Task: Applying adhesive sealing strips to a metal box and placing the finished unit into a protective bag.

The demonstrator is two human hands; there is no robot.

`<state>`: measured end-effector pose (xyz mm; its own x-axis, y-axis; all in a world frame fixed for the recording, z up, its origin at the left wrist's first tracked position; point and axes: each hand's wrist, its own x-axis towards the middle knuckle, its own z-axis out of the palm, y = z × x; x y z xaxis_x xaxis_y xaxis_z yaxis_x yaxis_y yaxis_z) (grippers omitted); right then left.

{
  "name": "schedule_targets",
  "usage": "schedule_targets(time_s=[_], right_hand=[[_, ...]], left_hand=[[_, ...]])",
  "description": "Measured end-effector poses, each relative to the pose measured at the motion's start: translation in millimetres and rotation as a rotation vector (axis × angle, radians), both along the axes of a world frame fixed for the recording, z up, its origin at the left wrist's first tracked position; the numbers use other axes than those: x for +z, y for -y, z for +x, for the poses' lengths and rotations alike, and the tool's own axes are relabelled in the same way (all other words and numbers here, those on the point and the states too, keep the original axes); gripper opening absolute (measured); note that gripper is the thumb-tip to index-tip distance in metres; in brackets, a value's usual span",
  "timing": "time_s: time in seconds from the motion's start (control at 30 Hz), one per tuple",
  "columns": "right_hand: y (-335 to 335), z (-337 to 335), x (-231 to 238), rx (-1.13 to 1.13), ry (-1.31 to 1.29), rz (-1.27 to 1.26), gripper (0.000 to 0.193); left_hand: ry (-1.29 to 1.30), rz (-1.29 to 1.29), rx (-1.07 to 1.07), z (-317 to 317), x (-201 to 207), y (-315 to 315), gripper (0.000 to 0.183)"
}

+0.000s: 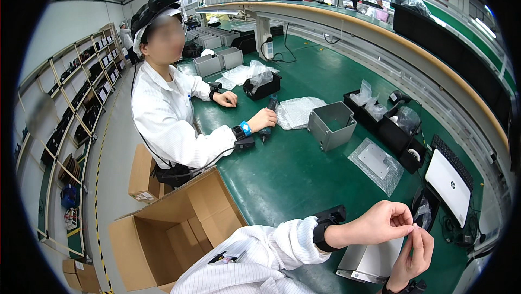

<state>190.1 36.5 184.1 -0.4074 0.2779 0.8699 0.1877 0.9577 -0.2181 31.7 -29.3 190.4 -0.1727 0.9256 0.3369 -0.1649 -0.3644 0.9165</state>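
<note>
Head view: my left hand (pixel 382 221) and right hand (pixel 415 250) meet fingertip to fingertip, pinching something tiny and pale — too small to identify, probably light and easily dropped, so grip its edges. Below lies a grey metal plate (pixel 369 264); a white device (pixel 448 183) sits right, an open carton (pixel 179 223) left, and bubble wrap (pixel 375 165) on the green bench (pixel 293 169).

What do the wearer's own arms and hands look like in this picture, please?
The left arm wears a white ribbed work sleeve, with a black band and boxy black device at the wrist. The left hand and right hand are bare; a dark strap circles the right wrist.
</note>
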Motion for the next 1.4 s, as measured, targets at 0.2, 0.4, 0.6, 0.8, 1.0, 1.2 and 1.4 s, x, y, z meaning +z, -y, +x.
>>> schedule_targets(time_s=[0.2,0.4,0.6,0.8,1.0,1.2,1.4], right_hand=[[0,-2,0,0.022,0.002,0.030,0.030],[6,-5,6,0.014,-0.019,0.046,0.031],[6,-3,9,0.007,-0.014,0.032,0.032],[9,-3,10,0.014,-0.021,0.006,0.029],[9,-3,8,0.011,-0.061,0.003,0.034],[8,-6,10,0.035,-0.067,-0.021,0.036],[5,-5,11,0.068,-0.068,-0.044,0.038]], left_hand=[[0.033,-0.032,-0.049,-4,-2,2,0.010],[0.065,-0.059,-0.099,-5,3,5,0.010],[0.084,-0.058,-0.103,-4,2,6,0.011],[0.079,-0.054,-0.107,-5,0,8,0.011],[0.071,-0.065,-0.121,-4,-2,6,0.011],[0.085,-0.119,-0.128,-8,4,11,0.010],[0.107,-0.123,-0.135,-7,3,9,0.010]])
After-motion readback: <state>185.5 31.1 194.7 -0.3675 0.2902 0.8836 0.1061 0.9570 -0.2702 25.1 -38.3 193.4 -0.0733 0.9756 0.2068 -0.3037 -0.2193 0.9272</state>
